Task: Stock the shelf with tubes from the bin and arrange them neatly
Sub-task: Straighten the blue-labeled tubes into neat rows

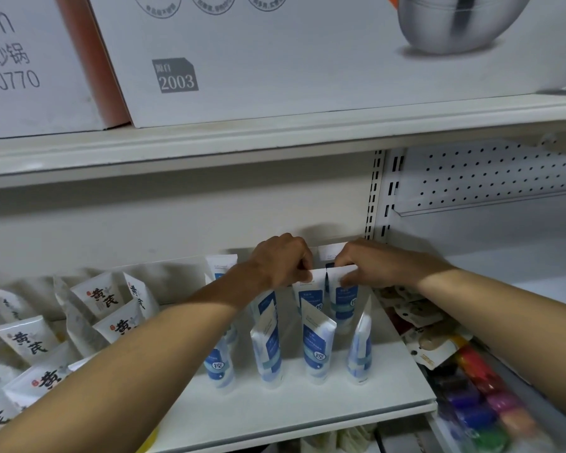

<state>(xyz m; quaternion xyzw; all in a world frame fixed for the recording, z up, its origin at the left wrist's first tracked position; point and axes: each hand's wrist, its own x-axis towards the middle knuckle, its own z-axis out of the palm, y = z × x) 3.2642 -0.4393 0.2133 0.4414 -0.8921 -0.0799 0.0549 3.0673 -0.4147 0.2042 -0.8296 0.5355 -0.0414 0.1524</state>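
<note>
With your left hand [285, 263] and right hand [370, 263] fingers pinching the crimped tops of two tubes [344, 300] mid-way back on the shelf [275, 409], set both upright, side by side, squarely behind the front row [316, 351].

To my left lie white pouches [30, 341] with black brush lettering. Above me stand two big white boxes [275, 60], one printed with a steel pot. On my right, a pegboard panel [490, 178], brownish packets [415, 308] and bright coloured packs [481, 403] lower down
</note>
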